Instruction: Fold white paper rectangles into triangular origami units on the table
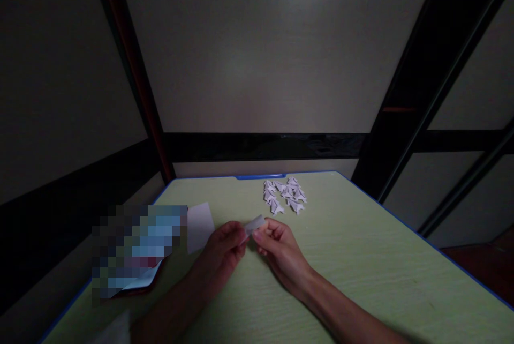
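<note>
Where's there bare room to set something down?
Widest: between the right hand and the table's blue right edge. Smaller: between the white sheet and folded papers. Crowded: the left side, with the pixelated object, sheet and left hand.

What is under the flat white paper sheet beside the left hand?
Past the far edge of the flat white paper sheet, pale green wood-grain tabletop shows; what lies beneath the sheet is covered.

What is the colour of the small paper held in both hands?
The small paper looks whitish grey; the head view shows it best.
</note>
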`<state>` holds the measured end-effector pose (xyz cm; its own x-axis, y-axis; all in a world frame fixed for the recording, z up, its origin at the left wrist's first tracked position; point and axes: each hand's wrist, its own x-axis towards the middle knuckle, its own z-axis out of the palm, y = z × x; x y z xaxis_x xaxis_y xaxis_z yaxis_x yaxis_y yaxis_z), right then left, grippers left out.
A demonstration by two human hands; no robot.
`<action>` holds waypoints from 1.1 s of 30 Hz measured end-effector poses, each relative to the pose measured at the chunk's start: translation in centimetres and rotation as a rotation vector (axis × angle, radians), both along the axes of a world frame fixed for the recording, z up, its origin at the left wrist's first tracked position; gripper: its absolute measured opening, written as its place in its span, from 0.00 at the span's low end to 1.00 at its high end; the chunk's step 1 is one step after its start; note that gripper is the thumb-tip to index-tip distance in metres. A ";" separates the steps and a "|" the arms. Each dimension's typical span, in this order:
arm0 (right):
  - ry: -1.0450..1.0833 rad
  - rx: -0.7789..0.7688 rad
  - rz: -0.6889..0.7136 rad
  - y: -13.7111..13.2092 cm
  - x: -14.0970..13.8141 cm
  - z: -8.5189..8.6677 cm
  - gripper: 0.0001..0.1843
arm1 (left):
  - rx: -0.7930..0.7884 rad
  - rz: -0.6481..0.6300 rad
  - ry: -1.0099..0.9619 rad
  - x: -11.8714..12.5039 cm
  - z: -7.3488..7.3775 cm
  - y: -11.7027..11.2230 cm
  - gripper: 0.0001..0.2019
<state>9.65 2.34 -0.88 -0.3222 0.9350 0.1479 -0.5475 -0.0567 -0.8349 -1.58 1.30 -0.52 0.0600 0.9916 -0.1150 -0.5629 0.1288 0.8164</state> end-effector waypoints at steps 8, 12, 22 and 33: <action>-0.159 0.153 0.138 0.3 0.3 -0.6 0.18 | 0.215 -0.289 0.377 0.1 -0.9 0.0 0.11; -0.191 0.183 0.183 0.3 0.6 -0.5 0.17 | 0.254 -0.318 0.457 -0.1 -0.6 -0.1 0.12; -0.107 0.195 0.233 0.3 0.5 -0.5 0.16 | 0.264 -0.330 0.452 -0.2 -0.9 -0.1 0.11; -0.033 0.144 0.202 0.2 0.5 -0.4 0.13 | 0.221 -0.352 0.355 -0.1 -0.9 0.0 0.12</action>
<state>10.13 2.50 -1.25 -0.5073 0.8214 0.2608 -0.5093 -0.0417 -0.8596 -1.63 1.31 -1.44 0.3883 0.9213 0.0200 -0.2015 0.0637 0.9774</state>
